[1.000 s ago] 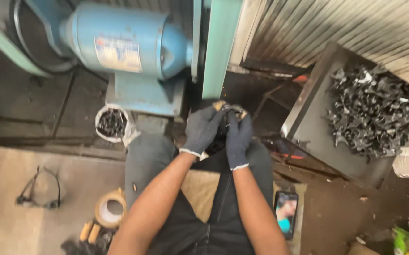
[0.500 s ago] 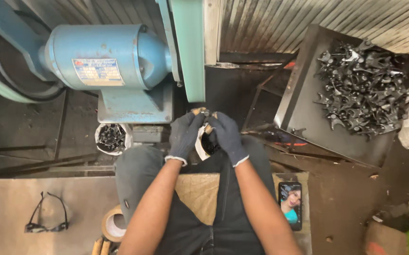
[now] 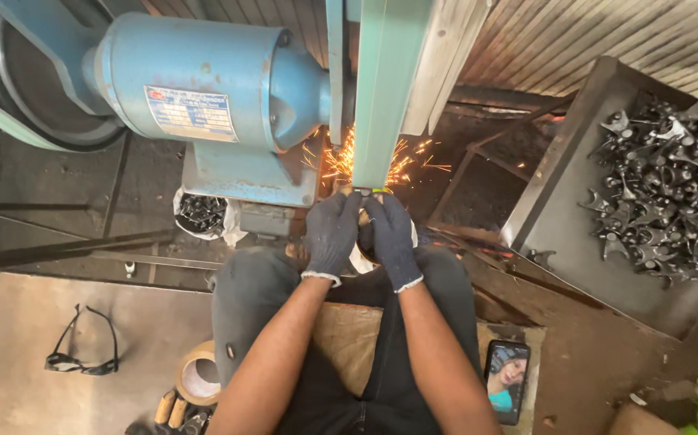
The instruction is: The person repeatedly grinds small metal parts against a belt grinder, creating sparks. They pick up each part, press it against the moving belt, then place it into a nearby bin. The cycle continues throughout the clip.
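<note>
Both knit-gloved hands, left hand (image 3: 331,234) and right hand (image 3: 392,239), pinched one small metal part (image 3: 363,193) together against the green belt guard (image 3: 387,89); orange sparks (image 3: 341,161) sprayed.

Blue motor (image 3: 212,89); teal-green belt guard (image 3: 385,89); orange sparks (image 3: 341,161); dark grey gloves on left hand (image 3: 331,234) and right hand (image 3: 393,239); black metal parts (image 3: 671,185).

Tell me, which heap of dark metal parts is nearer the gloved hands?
The small white container of parts, just beyond the left hand, under the blue motor. The big tray sits farther right.
</note>
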Available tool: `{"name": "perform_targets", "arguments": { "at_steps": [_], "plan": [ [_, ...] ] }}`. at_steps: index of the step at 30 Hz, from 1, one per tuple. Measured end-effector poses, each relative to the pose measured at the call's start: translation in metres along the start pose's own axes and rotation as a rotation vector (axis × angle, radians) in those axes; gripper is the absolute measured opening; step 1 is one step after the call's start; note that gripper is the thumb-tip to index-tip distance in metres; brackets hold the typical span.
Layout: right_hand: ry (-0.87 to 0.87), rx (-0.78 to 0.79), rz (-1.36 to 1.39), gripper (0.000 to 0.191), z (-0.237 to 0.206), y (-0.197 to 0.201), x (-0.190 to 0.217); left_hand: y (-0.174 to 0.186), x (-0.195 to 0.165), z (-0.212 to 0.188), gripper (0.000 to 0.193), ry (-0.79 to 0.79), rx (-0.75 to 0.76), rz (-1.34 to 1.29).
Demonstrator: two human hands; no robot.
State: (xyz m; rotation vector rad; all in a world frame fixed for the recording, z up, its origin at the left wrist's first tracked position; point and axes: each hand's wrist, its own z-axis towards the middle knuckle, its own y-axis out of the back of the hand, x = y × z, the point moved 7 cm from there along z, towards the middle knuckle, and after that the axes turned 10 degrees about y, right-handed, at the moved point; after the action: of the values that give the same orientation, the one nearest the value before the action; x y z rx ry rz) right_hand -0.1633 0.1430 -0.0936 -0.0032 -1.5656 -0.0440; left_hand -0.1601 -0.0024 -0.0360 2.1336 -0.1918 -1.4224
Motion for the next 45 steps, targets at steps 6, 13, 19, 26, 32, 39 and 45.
{"name": "perform_targets", "arguments": {
  "at_steps": [6,13,19,26,32,39,45],
  "plan": [
    [0.087,-0.090,-0.024,0.019,-0.005,0.020,-0.018,-0.023,0.000,-0.003,0.037,-0.083,-0.040,0.121],
    [0.081,-0.049,-0.087,0.020,0.003,0.031,0.010,-0.027,-0.018,-0.001,0.034,-0.124,0.057,-0.042],
    [0.338,-0.036,-0.252,0.024,-0.023,0.026,0.056,-0.004,-0.013,-0.028,0.036,-0.025,0.190,-0.028],
    [0.359,0.031,-0.402,0.021,-0.031,0.006,0.053,0.029,-0.014,-0.042,0.036,-0.062,0.125,-0.067],
    [0.208,0.070,-0.007,0.022,-0.004,0.003,0.033,0.005,-0.009,-0.017,0.034,-0.036,-0.040,0.108],
    [0.101,0.018,-0.059,0.022,0.000,0.027,0.009,-0.043,0.002,-0.006,0.038,-0.109,-0.056,0.217],
    [0.138,0.012,-0.072,0.022,0.002,0.031,0.027,-0.031,-0.025,-0.016,0.025,-0.322,-0.056,0.236]
  ]
}}
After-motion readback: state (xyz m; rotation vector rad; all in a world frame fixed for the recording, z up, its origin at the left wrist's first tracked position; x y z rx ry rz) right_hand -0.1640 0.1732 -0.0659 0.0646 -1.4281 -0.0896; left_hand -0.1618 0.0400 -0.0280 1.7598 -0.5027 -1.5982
